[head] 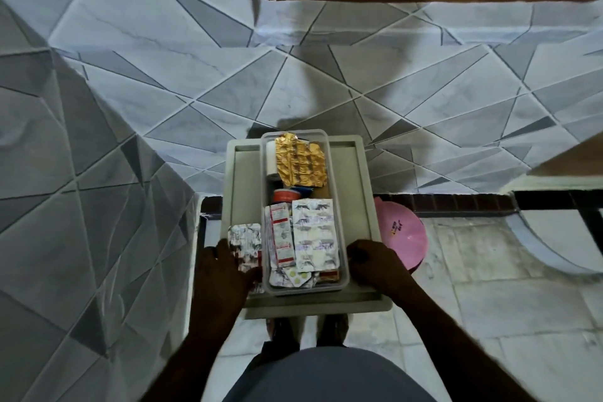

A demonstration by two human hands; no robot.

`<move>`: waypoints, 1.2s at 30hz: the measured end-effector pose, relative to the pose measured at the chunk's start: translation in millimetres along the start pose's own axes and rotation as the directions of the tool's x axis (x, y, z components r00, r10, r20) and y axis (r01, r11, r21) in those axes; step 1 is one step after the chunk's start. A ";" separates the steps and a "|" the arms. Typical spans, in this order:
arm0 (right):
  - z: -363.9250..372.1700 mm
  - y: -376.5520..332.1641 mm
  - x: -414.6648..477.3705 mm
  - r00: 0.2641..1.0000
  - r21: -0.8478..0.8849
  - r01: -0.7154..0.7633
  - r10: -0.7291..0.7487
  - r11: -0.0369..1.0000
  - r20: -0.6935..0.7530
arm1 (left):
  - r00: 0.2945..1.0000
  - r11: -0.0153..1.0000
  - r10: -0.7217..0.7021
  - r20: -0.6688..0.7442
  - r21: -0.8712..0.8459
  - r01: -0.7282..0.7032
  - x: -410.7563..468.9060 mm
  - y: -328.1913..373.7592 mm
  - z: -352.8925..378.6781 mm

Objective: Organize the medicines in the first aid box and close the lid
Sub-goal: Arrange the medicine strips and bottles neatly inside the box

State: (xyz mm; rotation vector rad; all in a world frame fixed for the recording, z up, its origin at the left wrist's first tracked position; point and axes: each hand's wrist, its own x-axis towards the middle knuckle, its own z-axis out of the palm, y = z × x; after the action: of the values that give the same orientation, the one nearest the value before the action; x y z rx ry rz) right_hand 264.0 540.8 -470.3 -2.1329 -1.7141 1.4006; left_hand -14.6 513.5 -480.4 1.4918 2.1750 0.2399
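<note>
Head view: the clear, rounded plastic first aid box [342, 282] sat lidless on a pale grey rimmed tray [357, 206], holding a crinkled gold foil strip [300, 161] far and silver blister sheets [315, 235] near. The left hand [225, 271] lay curled over loose foil strips [246, 237] outside the box; grasp uncertain. The right hand [375, 266] rested loosely curled beside the box wall, seemingly empty. Judged: sorting unfinished; the loose strips should go in next.

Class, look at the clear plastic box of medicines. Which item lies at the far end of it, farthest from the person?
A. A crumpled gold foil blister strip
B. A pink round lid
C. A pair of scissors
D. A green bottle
A: the gold foil blister strip lies at the far end of the clear box, beyond the silver strips.
</note>
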 end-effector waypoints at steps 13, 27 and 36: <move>-0.1 -10.5 6.0 0.999 0.117 -0.019 0.024 0.993 -0.037 | 0.983 0.981 -0.154 0.097 -0.103 0.163 26.7 11.5 -3.9; -24.9 -11.3 -1.2 0.990 0.455 -0.064 0.115 0.888 -0.085 | 0.976 0.612 -0.205 0.068 -0.770 0.183 47.0 -6.5 -86.3; -35.2 -51.1 -7.1 0.975 0.532 0.139 -0.020 0.835 -0.223 | 0.983 0.532 -0.002 0.186 -0.832 0.158 32.2 76.7 -63.2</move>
State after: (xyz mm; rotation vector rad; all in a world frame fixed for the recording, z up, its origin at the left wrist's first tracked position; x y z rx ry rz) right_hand 250.0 570.5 -417.3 -1.7870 -1.1292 1.3700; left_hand 9.1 580.7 -404.0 0.7808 1.5588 0.9595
